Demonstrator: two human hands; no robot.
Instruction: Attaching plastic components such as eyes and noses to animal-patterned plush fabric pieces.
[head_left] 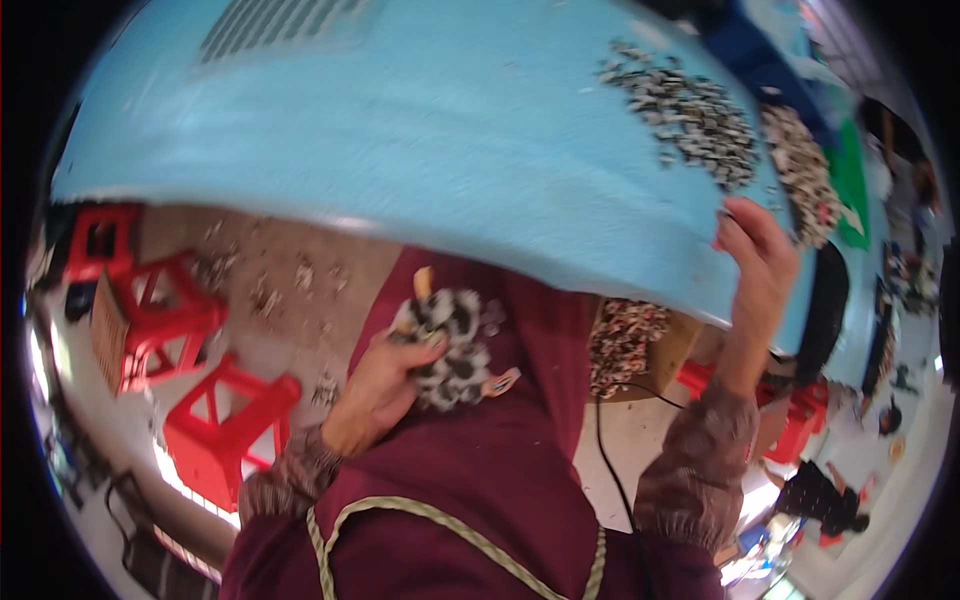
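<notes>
Gripped in the left hand [385, 385], over the maroon apron [530, 400] and just off the near edge of the surface [430, 150]: a fuzzy black-and-white bundle [455, 350], with a yellow-orange piece [423, 282] sticking up at its top and a small printed tag [502, 382] hanging at its lower right. Thumb laid across the front, fingers mostly hidden behind. Stretched out over the right part of the surface: the right hand [762, 245], well apart from the bundle and much nearer to the loose heap of small black-and-white pieces [700, 115]. Just beyond the right fingertips, the near end of that heap, with its long axis slanting away to the left, toward the far edge of the surface. Just beside the same hand, on its right, a paler heap of beige pieces [800, 170], some tinged pink. Right fingers bent toward one another; cannot tell, through the blur, whether closed on a piece or bare.
</notes>
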